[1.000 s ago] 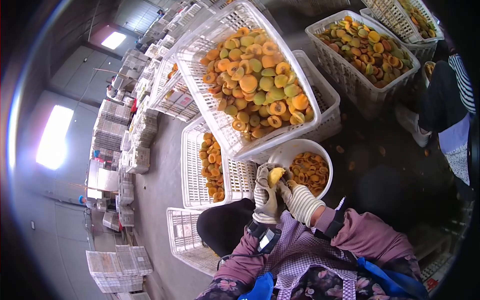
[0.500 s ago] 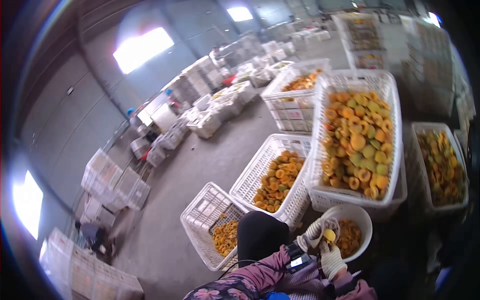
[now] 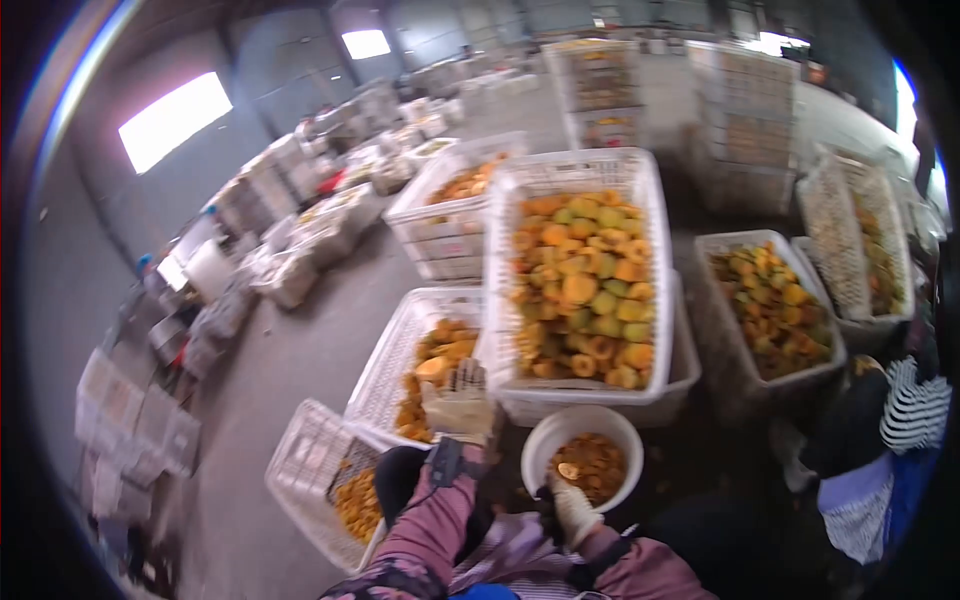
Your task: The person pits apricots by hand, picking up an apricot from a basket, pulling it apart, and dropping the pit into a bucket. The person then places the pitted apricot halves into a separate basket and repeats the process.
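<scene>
My left hand (image 3: 458, 405), in a pale knit glove, reaches over a white crate (image 3: 375, 375) of halved orange-yellow fruit, like peaches or apricots. Its fingers look stretched and apart, though blurred, beside a fruit half (image 3: 434, 370). Gloved as well, my right hand (image 3: 575, 512) is closed at the near rim of a white bucket (image 3: 632, 440). A small pale-orange fruit piece (image 3: 568, 470) shows at its fingertips. Inside the bucket lie brownish-orange pieces (image 3: 598, 475). Behind it stands a raised crate (image 3: 655, 300) heaped with fruit halves (image 3: 585, 285).
A tilted crate (image 3: 300, 455) with orange pieces is at my lower left. On the right, another fruit crate (image 3: 715, 290) stands near a co-worker's striped sleeve (image 3: 915, 405). Stacked crates (image 3: 745, 130) stand farther back, with more along the left wall.
My hands were together beside the bucket around a yellow fruit piece. Now my left hand has moved left over the fruit crate; my right stays by the bucket. The view has turned right.
</scene>
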Demonstrator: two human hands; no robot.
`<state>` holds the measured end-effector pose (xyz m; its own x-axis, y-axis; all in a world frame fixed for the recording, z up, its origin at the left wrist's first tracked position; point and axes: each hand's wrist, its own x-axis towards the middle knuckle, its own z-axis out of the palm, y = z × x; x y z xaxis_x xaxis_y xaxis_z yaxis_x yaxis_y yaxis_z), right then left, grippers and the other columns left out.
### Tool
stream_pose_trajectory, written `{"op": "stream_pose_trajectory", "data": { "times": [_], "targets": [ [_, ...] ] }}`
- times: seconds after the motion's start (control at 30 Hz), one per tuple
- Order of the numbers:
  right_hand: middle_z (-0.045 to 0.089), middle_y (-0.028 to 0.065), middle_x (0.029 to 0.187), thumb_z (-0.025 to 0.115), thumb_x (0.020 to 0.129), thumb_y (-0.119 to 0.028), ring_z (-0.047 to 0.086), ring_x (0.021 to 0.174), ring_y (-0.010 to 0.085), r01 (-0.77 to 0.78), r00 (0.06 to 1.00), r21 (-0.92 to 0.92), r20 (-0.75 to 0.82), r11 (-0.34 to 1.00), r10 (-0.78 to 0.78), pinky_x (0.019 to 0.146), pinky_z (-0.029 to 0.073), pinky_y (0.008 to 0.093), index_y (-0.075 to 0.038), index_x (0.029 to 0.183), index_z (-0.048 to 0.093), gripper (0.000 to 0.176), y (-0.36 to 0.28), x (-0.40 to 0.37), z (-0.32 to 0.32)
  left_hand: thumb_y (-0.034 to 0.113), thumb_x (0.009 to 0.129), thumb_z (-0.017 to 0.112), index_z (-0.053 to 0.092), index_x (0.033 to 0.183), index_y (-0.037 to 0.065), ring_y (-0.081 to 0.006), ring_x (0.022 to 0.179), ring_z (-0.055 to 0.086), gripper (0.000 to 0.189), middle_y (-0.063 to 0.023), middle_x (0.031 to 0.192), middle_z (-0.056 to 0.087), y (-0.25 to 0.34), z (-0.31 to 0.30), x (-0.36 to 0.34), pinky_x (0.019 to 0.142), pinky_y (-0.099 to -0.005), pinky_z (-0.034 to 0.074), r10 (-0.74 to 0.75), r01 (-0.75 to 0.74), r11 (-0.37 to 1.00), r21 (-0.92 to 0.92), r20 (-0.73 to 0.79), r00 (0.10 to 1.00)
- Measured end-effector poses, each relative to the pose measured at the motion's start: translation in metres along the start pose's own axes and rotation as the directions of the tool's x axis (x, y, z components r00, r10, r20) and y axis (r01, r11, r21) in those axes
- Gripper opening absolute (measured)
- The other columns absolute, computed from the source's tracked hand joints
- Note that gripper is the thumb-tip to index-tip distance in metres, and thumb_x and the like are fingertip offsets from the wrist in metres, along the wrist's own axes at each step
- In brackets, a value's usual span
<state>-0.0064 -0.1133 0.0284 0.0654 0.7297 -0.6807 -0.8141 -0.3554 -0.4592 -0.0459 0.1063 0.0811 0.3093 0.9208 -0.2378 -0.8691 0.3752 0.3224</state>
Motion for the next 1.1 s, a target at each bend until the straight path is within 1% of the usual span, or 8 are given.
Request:
{"op": "stream_pose_trajectory", "data": {
  "times": [0.23, 0.27, 0.3, 0.33, 0.47, 0.7, 0.87, 1.1],
  "targets": [
    [0.044, 0.0, 0.051, 0.05, 0.089, -0.048, 0.042, 0.038, 0.0145, 0.08, 0.997, 0.164, -0.004, 0.983, -0.08, 0.038, 0.037, 0.0292, -0.011, 0.082, 0.051, 0.038, -0.01, 0.026, -0.014, -0.004, 0.081, 0.057, 0.052, 0.119, 0.007, -0.0105, 0.082, 0.052, 0.04, -0.0019, 0.093, 0.055, -0.116, 0.098, 0.094, 0.072, -0.0266, 0.047, -0.379, -0.122, 0.601, 0.79, 0.416, 0.827],
    [0.046, -0.0005, 0.052, 0.05, 0.09, -0.044, 0.043, 0.039, 0.0142, 0.048, 0.999, 0.194, 0.004, 0.98, -0.05, 0.038, 0.036, 0.0291, -0.012, 0.084, 0.053, 0.033, -0.015, 0.024, -0.013, 0.0, 0.079, 0.059, 0.054, 0.119, 0.01, -0.0186, 0.087, 0.057, 0.041, -0.009, 0.098, 0.058, -0.14, 0.093, 0.144, 0.076, -0.0302, 0.047, -0.28, -0.629, -0.03, 0.777, 0.598, 0.751],
    [0.047, -0.0005, 0.052, 0.05, 0.09, -0.041, 0.044, 0.039, 0.0145, 0.137, 0.991, 0.079, -0.021, 0.987, -0.136, 0.038, 0.037, 0.0289, -0.012, 0.085, 0.054, 0.03, -0.01, 0.036, -0.018, 0.014, 0.079, 0.059, 0.055, 0.118, 0.012, -0.029, 0.101, 0.057, 0.039, -0.0167, 0.11, 0.058, -0.153, 0.122, 0.139, 0.086, -0.0348, 0.046, -0.212, -0.828, -0.384, 0.409, 0.833, 0.51],
    [0.049, -0.0007, 0.053, 0.05, 0.09, -0.039, 0.044, 0.039, 0.0142, 0.161, 0.986, 0.065, -0.051, 0.985, -0.158, 0.038, 0.037, 0.028, -0.012, 0.084, 0.056, 0.028, -0.008, 0.041, -0.019, 0.03, 0.079, 0.057, 0.053, 0.12, 0.012, -0.0366, 0.115, 0.048, 0.044, -0.0195, 0.123, 0.052, -0.169, 0.134, 0.153, 0.094, -0.042, 0.041, -0.261, -0.737, -0.584, 0.34, 0.781, 0.567],
    [0.054, -0.0017, 0.054, 0.052, 0.09, -0.037, 0.046, 0.039, 0.0148, 0.087, 0.983, 0.145, -0.176, 0.986, -0.061, 0.04, 0.04, 0.0301, -0.013, 0.081, 0.063, 0.028, -0.012, 0.049, -0.023, 0.035, 0.078, 0.054, 0.049, 0.124, 0.014, -0.0402, 0.122, 0.04, 0.051, -0.0216, 0.132, 0.044, -0.193, 0.155, 0.139, 0.101, -0.0479, 0.033, -0.359, -0.535, -0.791, 0.297, 0.483, 0.799],
    [0.056, 0.0019, 0.074, 0.051, 0.091, -0.034, 0.049, 0.058, 0.0153, 0.27, 0.94, 0.009, -0.221, 0.963, -0.261, 0.056, 0.041, 0.0276, -0.011, 0.095, 0.059, 0.025, -0.024, 0.068, -0.029, 0.038, 0.068, 0.071, 0.048, 0.118, 0.001, -0.0388, 0.111, 0.046, 0.066, -0.0227, 0.117, 0.05, -0.169, 0.11, 0.145, 0.094, -0.0445, 0.039, -0.348, -0.674, -0.693, 0.256, 0.701, 0.623],
    [0.057, 0.0045, 0.088, 0.051, 0.092, -0.031, 0.051, 0.072, 0.0156, 0.37, 0.883, -0.099, -0.272, 0.924, -0.382, 0.068, 0.041, 0.0258, -0.009, 0.105, 0.057, 0.027, -0.026, 0.063, -0.029, 0.033, 0.069, 0.069, 0.037, 0.128, 0.007, -0.041, 0.123, 0.037, 0.071, -0.0168, 0.131, 0.042, -0.175, 0.011, 0.199, 0.102, -0.0433, 0.034, -0.557, -0.56, -0.796, 0.231, 0.084, 0.826],
    [0.059, 0.0081, 0.107, 0.051, 0.093, -0.028, 0.055, 0.092, 0.016, 0.49, 0.704, -0.343, -0.387, 0.802, -0.595, 0.085, 0.041, 0.0233, -0.006, 0.118, 0.053, 0.034, -0.026, 0.03, -0.047, 0.049, 0.077, 0.057, 0.023, 0.144, 0.016, -0.0334, 0.138, 0.009, 0.082, -0.0105, 0.149, 0.019, -0.159, 0.013, 0.091, 0.11, -0.0497, 0.012, -0.639, -0.618, -0.764, -0.188, 0.087, 0.764]
  ]
}}
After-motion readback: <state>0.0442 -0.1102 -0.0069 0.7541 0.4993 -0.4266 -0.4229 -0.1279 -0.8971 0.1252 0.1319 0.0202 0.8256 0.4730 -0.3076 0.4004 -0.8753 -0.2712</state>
